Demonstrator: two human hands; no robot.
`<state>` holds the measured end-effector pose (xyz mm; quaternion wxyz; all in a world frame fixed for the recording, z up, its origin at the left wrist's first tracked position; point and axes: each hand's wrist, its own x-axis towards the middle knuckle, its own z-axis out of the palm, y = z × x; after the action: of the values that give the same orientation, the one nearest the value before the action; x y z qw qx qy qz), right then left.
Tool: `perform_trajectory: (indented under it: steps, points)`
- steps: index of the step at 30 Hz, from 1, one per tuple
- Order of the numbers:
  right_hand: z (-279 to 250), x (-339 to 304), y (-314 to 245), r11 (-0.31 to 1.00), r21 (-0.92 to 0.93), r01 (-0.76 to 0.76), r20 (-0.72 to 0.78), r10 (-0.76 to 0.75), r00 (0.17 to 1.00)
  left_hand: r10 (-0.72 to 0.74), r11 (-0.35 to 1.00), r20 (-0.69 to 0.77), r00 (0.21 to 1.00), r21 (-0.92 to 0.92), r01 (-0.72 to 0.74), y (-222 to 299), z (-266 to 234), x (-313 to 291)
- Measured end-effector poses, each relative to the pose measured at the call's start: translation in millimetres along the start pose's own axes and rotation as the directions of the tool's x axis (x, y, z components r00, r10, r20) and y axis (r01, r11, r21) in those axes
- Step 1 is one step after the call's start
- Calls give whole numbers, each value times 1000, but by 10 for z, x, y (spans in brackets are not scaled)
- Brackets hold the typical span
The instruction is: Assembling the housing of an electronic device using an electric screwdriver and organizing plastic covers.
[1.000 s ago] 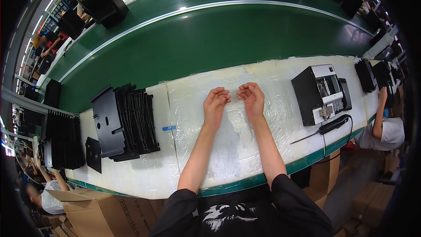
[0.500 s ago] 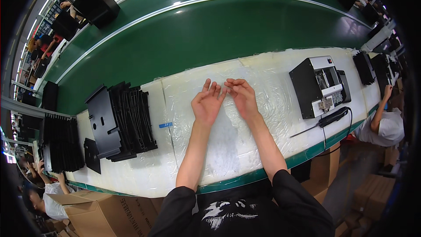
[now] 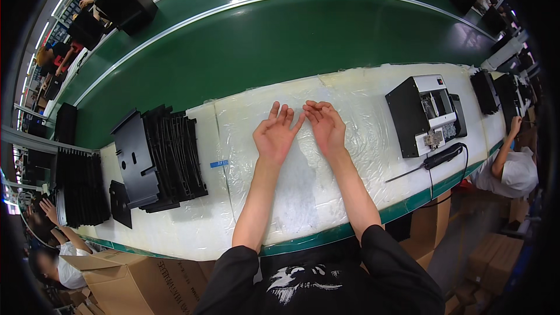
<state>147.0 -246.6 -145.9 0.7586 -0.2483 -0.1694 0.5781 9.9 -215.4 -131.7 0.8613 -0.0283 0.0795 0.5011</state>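
Palm up over the film-covered white bench, my left hand has its fingers apart and holds nothing. Close beside it, my right hand is turned partly palm up, fingers spread and slightly curled, also with nothing in it. A narrow gap separates the fingertips of the two hands. To the left stands a stack of black flat panels, the front one with cut-outs. On the right sits a black and silver screw feeder. An electric screwdriver with a long bit lies in front of it.
A green conveyor belt runs behind the bench. More black panels stand at the far left, beside a small black plate. A cardboard box is below the left edge. Co-workers are at both ends; the screwdriver's cable hangs over the edge.
My right hand has shifted slightly right and turned its palm more upward, widening the gap between the hands. At far left, a co-worker's hand has risen beside the panels.
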Motion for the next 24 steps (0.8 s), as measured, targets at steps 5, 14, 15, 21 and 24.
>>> perform_trajectory:
  steps: [5, 14, 15, 21, 24]
  points:
    - [21, -7, 17, 996, -75, 56, 6, -56, 998, 0, 1000, -4, 1000, 4, 0, 21, 20, -14]
    - [-33, 7, 9, 1000, 6, 16, -5, -16, 1000, -22, 995, 27, 999, -94, 24, 47, 63, -45]
    - [-31, 7, 8, 1000, 7, 15, -6, -15, 1000, -23, 994, 24, 999, -105, 26, 48, 65, -47]
    - [-39, 10, 0, 1000, 26, 3, -16, -3, 1000, -39, 991, 17, 999, -127, 41, 44, 98, -63]
    - [-32, 11, -3, 999, 34, 2, -23, -1, 1000, -24, 991, -14, 1000, -128, 22, 35, 117, -62]
